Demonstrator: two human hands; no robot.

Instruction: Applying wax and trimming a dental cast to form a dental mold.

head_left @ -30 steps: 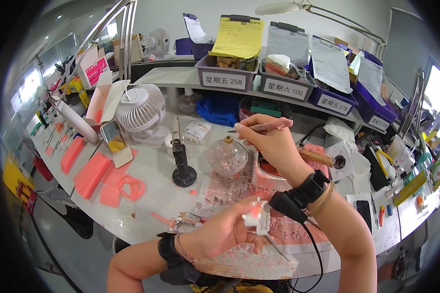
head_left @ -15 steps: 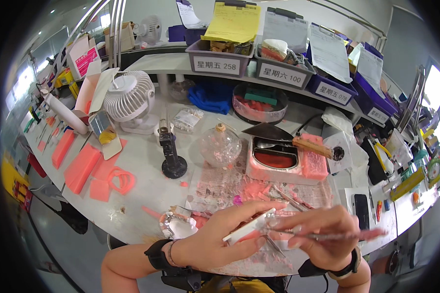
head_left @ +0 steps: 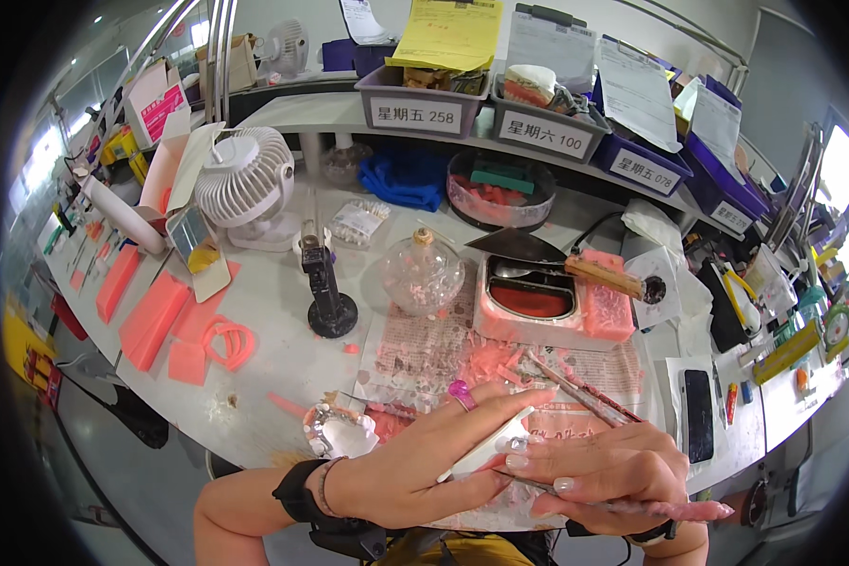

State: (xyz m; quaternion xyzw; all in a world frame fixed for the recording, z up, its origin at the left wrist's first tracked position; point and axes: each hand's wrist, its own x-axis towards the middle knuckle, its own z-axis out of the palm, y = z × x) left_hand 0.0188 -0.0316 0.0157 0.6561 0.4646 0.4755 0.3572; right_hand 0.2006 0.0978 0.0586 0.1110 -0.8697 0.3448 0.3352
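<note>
Head view: two hands meet over the near edge of the surface (head_left: 278,363), around a small white piece (head_left: 489,449) with pink on it.
The left grip (head_left: 420,462) is closed about the white piece, holding it tilted between thumb and fingers; the right grip (head_left: 623,469) clasps a slim tool (head_left: 687,510) whose pink end points right, its fingertips against the piece, though the tool's working tip is hard to make out. Just left of the left grip lies a white dental model (head_left: 349,437). Farther off, on newspaper (head_left: 410,344) strewn with pink scraps, stand a round glass burner (head_left: 423,275) and, to its right, a metal box (head_left: 528,327), a wooden-handled blade (head_left: 524,249) resting across it. Pink slabs (head_left: 151,319) lie far left.
</note>
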